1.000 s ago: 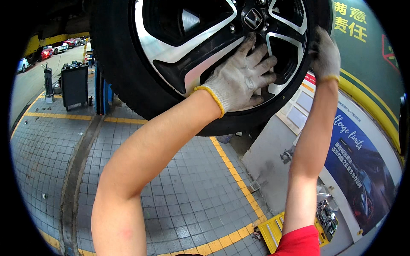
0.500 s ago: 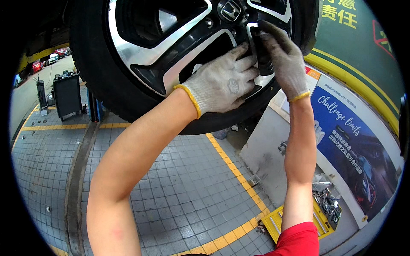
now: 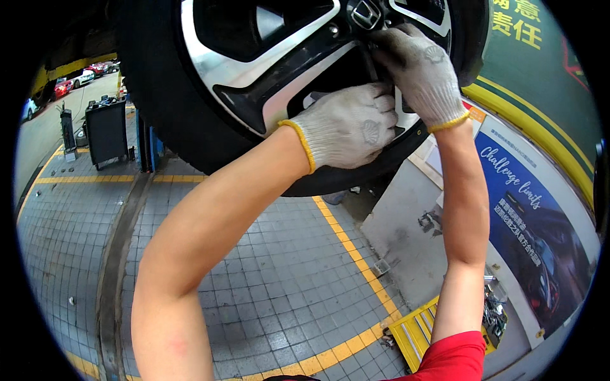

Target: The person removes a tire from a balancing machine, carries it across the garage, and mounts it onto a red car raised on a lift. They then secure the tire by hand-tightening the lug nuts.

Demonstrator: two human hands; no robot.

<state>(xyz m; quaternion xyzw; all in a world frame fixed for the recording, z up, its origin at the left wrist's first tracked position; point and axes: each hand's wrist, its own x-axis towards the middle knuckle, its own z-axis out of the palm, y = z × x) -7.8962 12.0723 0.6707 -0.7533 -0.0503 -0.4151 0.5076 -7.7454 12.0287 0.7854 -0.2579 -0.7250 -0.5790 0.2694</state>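
Overhead is a wheel with a black tyre (image 3: 159, 95) and a black-and-silver alloy rim (image 3: 216, 57). My left hand (image 3: 349, 127), in a pale knitted glove with a yellow cuff, has its fingers curled on a lower spoke. My right hand (image 3: 422, 76), gloved alike and dirtier at the fingers, is bent in at the rim just below the centre cap (image 3: 364, 13); its fingertips are in shadow, and what they hold cannot be made out.
Behind, at the left, stand a dark tool cart (image 3: 105, 133) and a blue post (image 3: 146, 143); cars are parked beyond. At lower right are a yellow tool drawer (image 3: 410, 330) with metal tools and a wall board with a blue poster (image 3: 521, 222). A green-yellow panel is at upper right.
My right hand has moved inward from the tyre's right side to the rim below the cap. My left hand's fingers, spread a second ago, are now curled.
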